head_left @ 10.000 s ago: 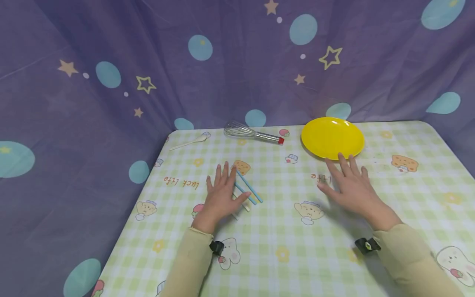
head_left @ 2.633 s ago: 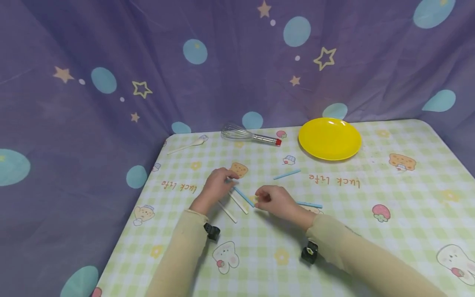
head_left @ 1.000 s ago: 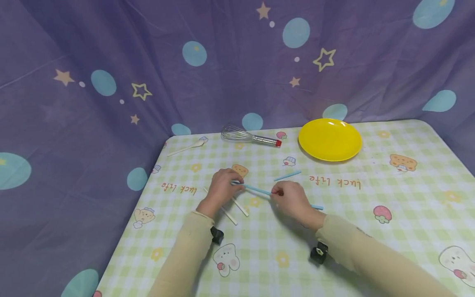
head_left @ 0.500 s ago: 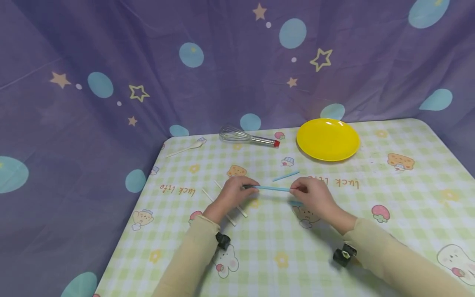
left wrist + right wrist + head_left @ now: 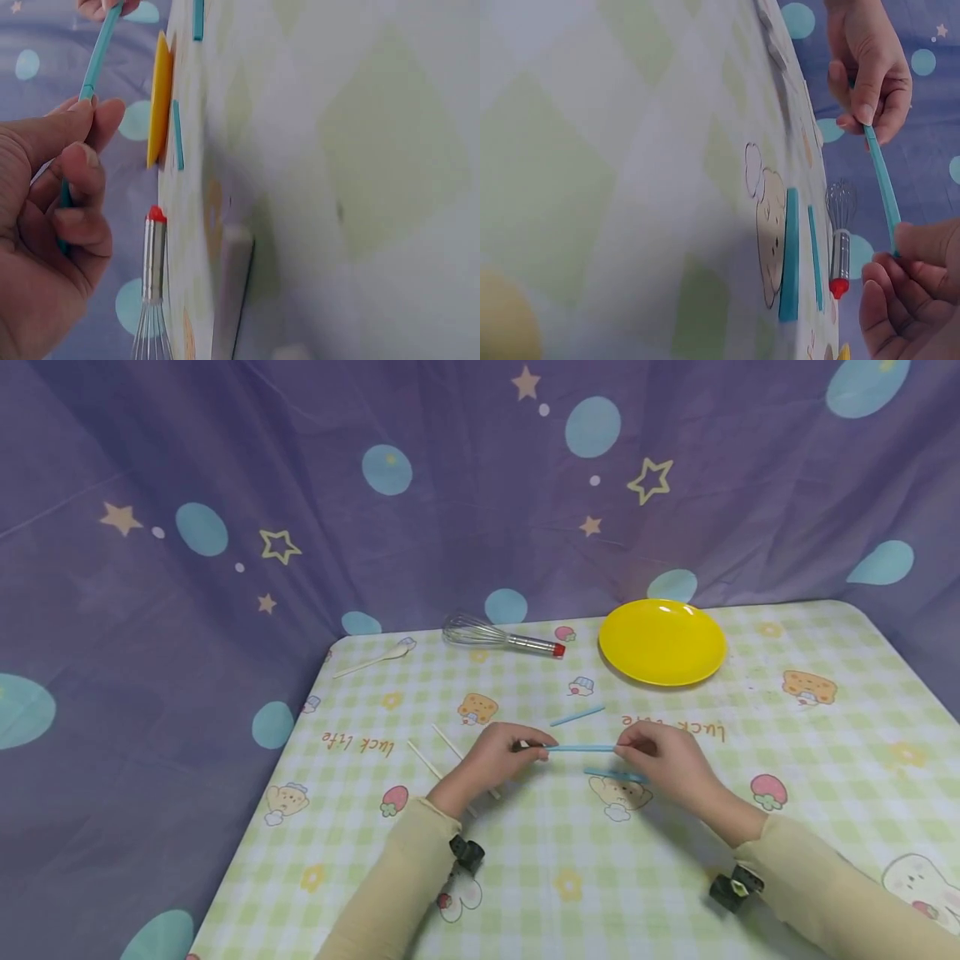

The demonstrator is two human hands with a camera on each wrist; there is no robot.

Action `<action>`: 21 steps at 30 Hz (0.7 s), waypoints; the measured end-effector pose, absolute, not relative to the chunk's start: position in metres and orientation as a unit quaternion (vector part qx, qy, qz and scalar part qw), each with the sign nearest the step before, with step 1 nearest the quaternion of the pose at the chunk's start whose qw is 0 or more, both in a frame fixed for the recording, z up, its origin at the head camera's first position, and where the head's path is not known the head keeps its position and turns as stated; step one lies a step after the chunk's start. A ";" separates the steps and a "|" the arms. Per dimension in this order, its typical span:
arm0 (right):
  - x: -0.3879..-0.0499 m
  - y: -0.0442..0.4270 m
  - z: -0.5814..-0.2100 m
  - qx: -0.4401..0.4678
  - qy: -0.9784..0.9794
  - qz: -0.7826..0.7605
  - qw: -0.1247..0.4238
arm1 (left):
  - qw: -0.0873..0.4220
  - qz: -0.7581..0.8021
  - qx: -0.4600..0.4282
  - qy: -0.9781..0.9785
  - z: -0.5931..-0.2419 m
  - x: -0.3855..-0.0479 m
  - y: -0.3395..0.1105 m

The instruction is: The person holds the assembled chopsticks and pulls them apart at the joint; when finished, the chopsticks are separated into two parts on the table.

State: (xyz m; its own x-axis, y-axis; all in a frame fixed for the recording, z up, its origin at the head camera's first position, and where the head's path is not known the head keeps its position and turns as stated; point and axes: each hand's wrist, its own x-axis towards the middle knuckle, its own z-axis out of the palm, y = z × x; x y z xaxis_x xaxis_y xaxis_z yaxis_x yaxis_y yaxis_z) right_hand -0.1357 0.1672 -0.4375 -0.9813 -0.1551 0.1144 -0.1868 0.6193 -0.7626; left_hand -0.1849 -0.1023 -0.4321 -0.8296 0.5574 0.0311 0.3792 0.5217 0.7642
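The blue stick [image 5: 581,748] is held level above the middle of the table [image 5: 637,893], clear of its surface. The left hand [image 5: 495,762] pinches it between thumb and index finger, with a length running back into the palm, and the right hand [image 5: 671,764] pinches its right end. It looks light, stiff and smooth, probably plastic, so it may slip or roll in a loose pinch. A line like a seam [image 5: 88,91] crosses it by the left thumb; if that is a joint, it could be the weak place, and a hold on either side of it seems safest. Of 2 loose blue pieces, the far piece [image 5: 577,716] lies just beyond the stick and the near piece [image 5: 611,773] closer to the front edge, by the right hand. 2 white sticks [image 5: 427,761], partly hidden by the left arm, lie toward the left edge. Along the far edge are a spoon [image 5: 384,657] near the left corner, a whisk [image 5: 532,645] and a yellow plate [image 5: 663,643]. Compared with 0.5 s ago, both hands and the stick have shifted toward the right edge, and more of the near piece shows.
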 end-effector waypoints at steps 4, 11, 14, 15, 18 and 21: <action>-0.134 0.169 -0.439 0.108 -0.898 0.425 0.022 | 0.101 0.403 0.282 0.865 -0.432 -0.181 -0.092; -0.135 0.165 -0.439 0.185 -0.898 0.396 0.048 | 0.079 0.405 0.302 0.859 -0.437 -0.174 -0.074; -0.137 0.164 -0.438 0.217 -0.897 0.380 0.060 | 0.071 0.412 0.308 0.855 -0.438 -0.172 -0.068; -0.137 0.164 -0.437 0.224 -0.897 0.375 0.064 | 0.069 0.414 0.307 0.854 -0.439 -0.171 -0.067; -0.139 0.165 -0.436 0.242 -0.897 0.364 0.069 | 0.067 0.420 0.303 0.853 -0.439 -0.170 -0.063; -0.140 0.166 -0.435 0.257 -0.896 0.357 0.068 | 0.064 0.423 0.299 0.853 -0.440 -0.168 -0.061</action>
State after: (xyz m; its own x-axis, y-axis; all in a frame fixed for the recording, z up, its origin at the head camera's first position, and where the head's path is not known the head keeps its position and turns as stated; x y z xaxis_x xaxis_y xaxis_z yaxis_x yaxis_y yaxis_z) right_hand -0.1397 0.1663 -0.4353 -0.8591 -0.4113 0.3047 -0.5081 0.6132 -0.6048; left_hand -0.1683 -0.0610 -0.4396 -0.8133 0.5639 0.1435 0.4556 0.4637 0.7599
